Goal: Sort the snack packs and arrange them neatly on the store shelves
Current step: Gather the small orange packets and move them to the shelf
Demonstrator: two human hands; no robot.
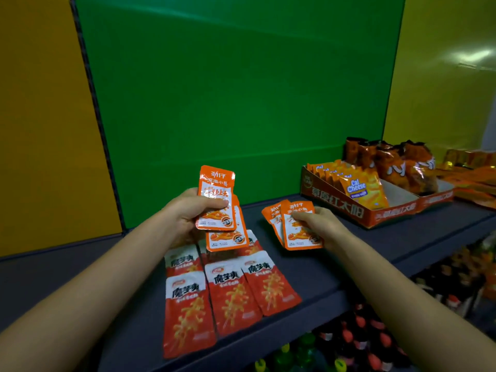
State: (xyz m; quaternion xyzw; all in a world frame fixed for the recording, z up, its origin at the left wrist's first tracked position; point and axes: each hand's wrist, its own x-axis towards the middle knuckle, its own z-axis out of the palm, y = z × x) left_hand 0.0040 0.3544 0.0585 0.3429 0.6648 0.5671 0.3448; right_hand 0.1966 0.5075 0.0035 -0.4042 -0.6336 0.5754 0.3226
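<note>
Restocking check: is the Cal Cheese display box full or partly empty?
Partly empty: Cal Cheese packs fill the display box's left part; bare floor shows at right.

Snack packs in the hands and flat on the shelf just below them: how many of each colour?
Orange packs in left hand: 2
Orange packs in right hand: 2
Red packs lying on shelf: 5 visible
Total: 9

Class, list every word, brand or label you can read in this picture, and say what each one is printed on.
"Cal Cheese": on the yellow pack at the front of the cardboard tray.
"劲仔": top of the orange packs in the left hand and right hand.
"魔芋爽": on the red packs lying on the shelf.
"草原红太阳": on the tray's front.
The smaller print is too blurred to read.
</note>
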